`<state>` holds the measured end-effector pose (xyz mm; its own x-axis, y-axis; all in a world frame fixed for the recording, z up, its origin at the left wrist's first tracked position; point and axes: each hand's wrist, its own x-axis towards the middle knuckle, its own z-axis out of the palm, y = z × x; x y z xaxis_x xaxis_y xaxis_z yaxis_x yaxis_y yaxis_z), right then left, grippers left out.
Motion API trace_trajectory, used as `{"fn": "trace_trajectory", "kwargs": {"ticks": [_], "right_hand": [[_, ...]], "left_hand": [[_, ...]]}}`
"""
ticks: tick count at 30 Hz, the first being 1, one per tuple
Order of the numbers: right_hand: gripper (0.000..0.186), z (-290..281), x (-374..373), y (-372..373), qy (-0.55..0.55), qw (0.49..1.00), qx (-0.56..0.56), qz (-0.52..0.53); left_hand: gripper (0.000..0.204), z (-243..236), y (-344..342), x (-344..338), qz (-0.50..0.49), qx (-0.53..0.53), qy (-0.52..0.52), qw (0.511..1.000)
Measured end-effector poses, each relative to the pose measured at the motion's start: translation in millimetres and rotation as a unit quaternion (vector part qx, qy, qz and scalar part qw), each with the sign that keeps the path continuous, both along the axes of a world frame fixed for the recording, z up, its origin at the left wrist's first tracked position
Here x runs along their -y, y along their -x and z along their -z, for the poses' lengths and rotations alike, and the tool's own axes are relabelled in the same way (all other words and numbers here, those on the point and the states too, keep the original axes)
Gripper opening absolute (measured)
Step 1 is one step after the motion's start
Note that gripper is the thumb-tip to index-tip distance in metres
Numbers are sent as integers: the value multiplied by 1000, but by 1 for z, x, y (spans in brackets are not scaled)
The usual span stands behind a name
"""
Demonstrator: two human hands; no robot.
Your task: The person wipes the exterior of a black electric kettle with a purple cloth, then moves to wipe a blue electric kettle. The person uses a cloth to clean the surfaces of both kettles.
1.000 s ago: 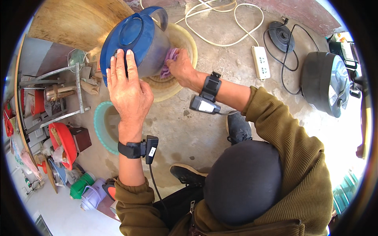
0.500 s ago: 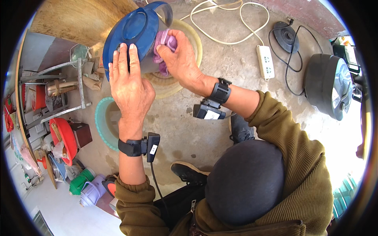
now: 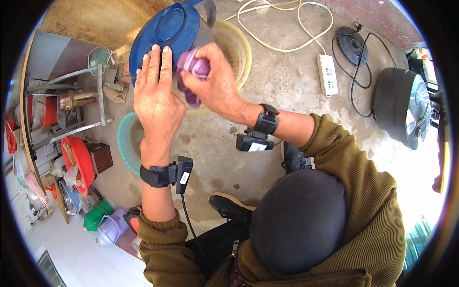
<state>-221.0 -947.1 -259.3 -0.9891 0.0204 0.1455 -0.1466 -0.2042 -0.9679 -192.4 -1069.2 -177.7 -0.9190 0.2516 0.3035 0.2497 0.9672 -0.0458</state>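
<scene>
A jug-like kettle with a round blue end, a greyish body and a curved blue handle leans at the upper left, over a yellowish basin. My left hand lies on the blue end with its fingers stretched out flat. In my right hand is a bunched purple cloth, pinched between thumb and fingers beside the kettle's body. How far the cloth touches the kettle cannot be made out.
A teal basin stands beside my left forearm. A white power strip with a looping cord lies on the concrete floor. A dark appliance stands at the right, a metal rack at the left. A dark rounded shape is over my lap.
My right hand has drawn the purple cloth slightly down and left, toward the blue end's edge. My left hand remains flat on the blue end. The whole view has shifted a little.
</scene>
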Motion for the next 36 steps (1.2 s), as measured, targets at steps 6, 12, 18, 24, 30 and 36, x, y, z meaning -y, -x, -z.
{"fn": "trace_trajectory", "kwargs": {"ticks": [6, 12, 18, 24, 30, 36], "right_hand": [[34, 0, 17, -31, -46, 997, -41, -41], [29, -4, 34, -46, 138, 962, 162, -173], [20, -9, 23, -32, 463, 769, 357, -258], [18, -17, -14, -10, 424, 798, 349, -248], [22, -16, -46, 38, 397, 830, 345, -186], [33, 2, -63, 89, 293, 905, 248, -182]], "left_hand": [[74, -5, 1, 4, 4, 27, -18, 999], [78, -13, -1, 6, 9, 52, -45, 998], [81, -15, 1, 6, 14, 61, -51, 997], [90, -18, 2, 9, 16, 68, -44, 997], [81, -19, 2, 7, 15, 65, -18, 998], [80, -18, 2, 4, 19, 49, -10, 999]]}}
